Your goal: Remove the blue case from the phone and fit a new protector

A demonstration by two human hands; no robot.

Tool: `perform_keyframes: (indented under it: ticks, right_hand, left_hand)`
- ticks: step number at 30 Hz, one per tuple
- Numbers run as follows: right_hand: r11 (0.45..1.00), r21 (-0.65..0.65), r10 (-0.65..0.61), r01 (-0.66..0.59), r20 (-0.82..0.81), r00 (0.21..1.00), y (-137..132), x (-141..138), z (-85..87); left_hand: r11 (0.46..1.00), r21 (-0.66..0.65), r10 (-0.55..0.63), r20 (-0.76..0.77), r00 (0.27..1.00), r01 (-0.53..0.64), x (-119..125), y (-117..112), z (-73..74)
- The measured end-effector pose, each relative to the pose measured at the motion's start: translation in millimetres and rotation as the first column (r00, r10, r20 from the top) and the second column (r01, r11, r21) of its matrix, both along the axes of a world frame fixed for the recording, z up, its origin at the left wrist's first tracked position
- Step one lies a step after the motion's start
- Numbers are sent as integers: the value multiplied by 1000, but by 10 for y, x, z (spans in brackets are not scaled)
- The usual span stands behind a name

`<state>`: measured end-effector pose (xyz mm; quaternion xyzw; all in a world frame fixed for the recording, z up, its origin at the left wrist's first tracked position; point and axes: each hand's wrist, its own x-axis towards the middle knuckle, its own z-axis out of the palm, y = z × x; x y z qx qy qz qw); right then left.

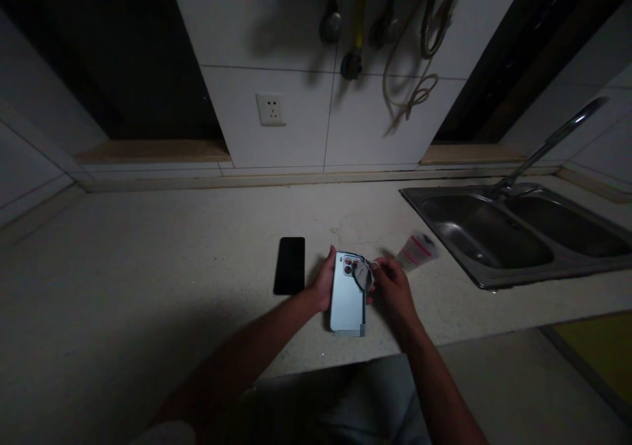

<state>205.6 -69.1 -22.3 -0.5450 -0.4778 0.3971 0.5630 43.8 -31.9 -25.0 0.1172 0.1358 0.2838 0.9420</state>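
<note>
A pale blue phone [345, 297] lies back up at the counter's front edge, its camera lenses toward the wall. My left hand [323, 284] grips its left side, fingers curled round the edge. My right hand [390, 287] pinches a small grey wipe or cloth [363, 275] against the phone's top right corner, by the lenses. Left of the phone, a black phone or glass panel [289, 265] rests flat on the counter, untouched.
A small clear packet with red print [417, 251] lies right of my hands. A steel double sink [513, 234] with a tap [548, 143] fills the right side. The light counter [148, 267] runs left. A wall socket [271, 109] and hanging hoses [419, 43] are behind.
</note>
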Motion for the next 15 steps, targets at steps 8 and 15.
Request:
perform_keyframes:
  ticks: [8,15]
  right_hand:
    - [999,-42,-24,32,178,984,-99,-2,-53]
    - [999,-35,-21,28,187,982,-98,3,-47]
  left_hand:
    - [999,-23,30,-34,999,-31,8,-12,48]
    - [1000,-26,13,-25,1000,-14,0,-11,50]
